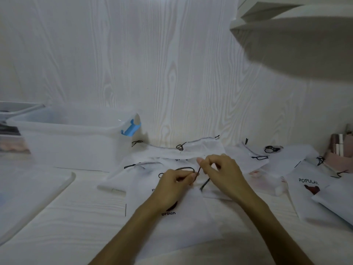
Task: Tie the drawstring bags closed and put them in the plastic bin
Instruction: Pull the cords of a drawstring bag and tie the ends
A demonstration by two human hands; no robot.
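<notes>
White wood-grain wall (pixel 152 64); matching tabletop (pixel 80 217); perhaps a shelf (pixel 305 35)

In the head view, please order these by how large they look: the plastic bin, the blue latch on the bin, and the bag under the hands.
1. The plastic bin and the bag look about equal; the bag lies nearer the camera, so I leave them unranked.
2. The blue latch, clearly smallest.

Two hands (pixel 177 178), one plastic bin (pixel 76 134), about seven drawstring bags (pixel 183 217)
</notes>
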